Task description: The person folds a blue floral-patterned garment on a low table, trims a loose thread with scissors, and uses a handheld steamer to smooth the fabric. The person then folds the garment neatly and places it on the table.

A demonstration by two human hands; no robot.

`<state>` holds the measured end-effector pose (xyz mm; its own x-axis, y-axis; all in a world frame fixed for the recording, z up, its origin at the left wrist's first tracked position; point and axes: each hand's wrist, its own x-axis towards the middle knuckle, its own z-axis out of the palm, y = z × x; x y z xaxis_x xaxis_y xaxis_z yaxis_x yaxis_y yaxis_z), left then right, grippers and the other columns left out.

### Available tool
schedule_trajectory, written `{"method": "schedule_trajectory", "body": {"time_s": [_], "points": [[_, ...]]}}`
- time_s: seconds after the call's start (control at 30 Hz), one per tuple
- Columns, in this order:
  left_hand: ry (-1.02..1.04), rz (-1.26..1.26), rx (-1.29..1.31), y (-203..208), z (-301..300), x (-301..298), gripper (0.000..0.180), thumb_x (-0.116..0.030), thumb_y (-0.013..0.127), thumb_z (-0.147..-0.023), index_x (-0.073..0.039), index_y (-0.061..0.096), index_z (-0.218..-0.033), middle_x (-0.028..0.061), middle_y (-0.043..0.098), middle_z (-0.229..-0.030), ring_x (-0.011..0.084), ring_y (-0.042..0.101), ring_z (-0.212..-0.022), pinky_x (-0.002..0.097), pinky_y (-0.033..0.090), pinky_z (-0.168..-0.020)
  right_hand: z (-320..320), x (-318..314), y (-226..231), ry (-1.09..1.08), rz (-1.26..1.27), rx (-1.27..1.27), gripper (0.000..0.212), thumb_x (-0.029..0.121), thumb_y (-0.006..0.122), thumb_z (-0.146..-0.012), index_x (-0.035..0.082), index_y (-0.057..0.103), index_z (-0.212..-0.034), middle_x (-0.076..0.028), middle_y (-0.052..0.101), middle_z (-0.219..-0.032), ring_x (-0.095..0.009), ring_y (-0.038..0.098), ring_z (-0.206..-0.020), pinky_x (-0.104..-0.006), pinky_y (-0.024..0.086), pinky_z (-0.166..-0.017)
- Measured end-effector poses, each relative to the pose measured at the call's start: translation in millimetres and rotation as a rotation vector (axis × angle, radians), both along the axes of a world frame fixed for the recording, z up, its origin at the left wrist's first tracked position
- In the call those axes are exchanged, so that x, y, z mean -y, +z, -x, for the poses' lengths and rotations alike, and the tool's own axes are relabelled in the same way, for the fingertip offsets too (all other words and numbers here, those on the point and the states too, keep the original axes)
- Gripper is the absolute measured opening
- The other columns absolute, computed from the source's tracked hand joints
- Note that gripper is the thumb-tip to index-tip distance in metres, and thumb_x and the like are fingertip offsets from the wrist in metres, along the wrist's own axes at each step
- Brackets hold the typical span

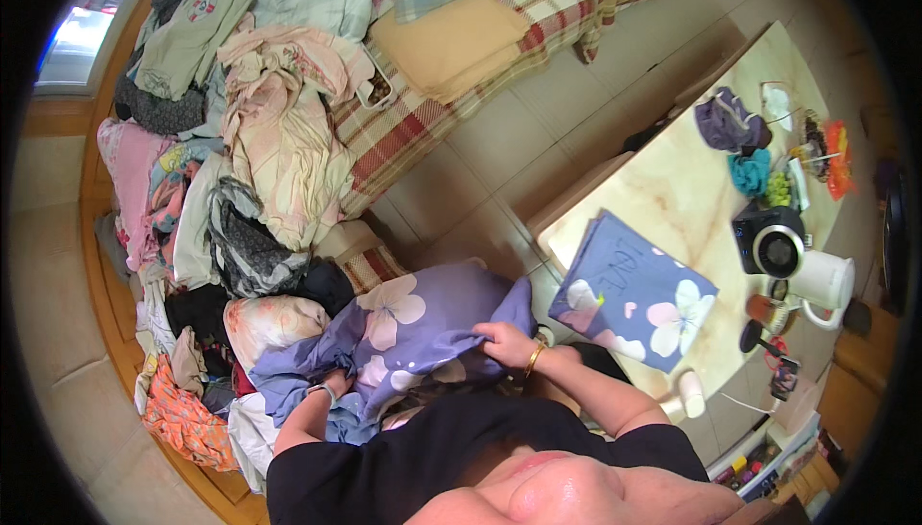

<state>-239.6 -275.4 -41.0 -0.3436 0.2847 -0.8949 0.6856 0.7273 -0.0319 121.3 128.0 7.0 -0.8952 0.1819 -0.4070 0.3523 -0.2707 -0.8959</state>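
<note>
A blue-purple cloth with large pale flowers point(447, 309), like bedding, is spread in loose folds in front of me. Its right edge is pinched in my right hand point(506, 346), which has a gold bangle at the wrist. Over on the left, my left hand point(336, 386) is sunk in bunched folds of the same cloth, its fingers closed and partly hidden. A folded blue-purple cloth of matching pattern point(634, 294) lies flat on the marble-look table, to the right of my right hand and apart from it.
Heaped clothes point(279, 131) cover the wooden-framed sofa at left. A folded tan cloth point(447, 40) rests on its plaid cushion point(403, 131). On the table stand a white kettle point(821, 285), a round-fronted black device point(771, 242) and green grapes point(778, 189). Tiled floor point(499, 155) separates sofa and table.
</note>
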Motion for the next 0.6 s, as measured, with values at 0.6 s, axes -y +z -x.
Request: {"method": "schedule_trajectory", "body": {"time_s": [0.6], "points": [[1.425, -1.743, -0.455, 640.2, 391.4, -62.4, 0.056, -0.041, 0.047, -0.106, 0.008, 0.059, -0.130, 0.0153, 0.064, -0.131, 0.0299, 0.063, -0.118, 0.0429, 0.048, -0.106, 94.5, -270.7, 423.5, -0.360, -0.952, -0.369, 0.014, 0.014, 0.059, -0.094, 0.001, 0.063, -0.091, -0.015, 0.063, -0.083, -0.029, 0.059, -0.077, -0.0400, 0.049, -0.074]]}}
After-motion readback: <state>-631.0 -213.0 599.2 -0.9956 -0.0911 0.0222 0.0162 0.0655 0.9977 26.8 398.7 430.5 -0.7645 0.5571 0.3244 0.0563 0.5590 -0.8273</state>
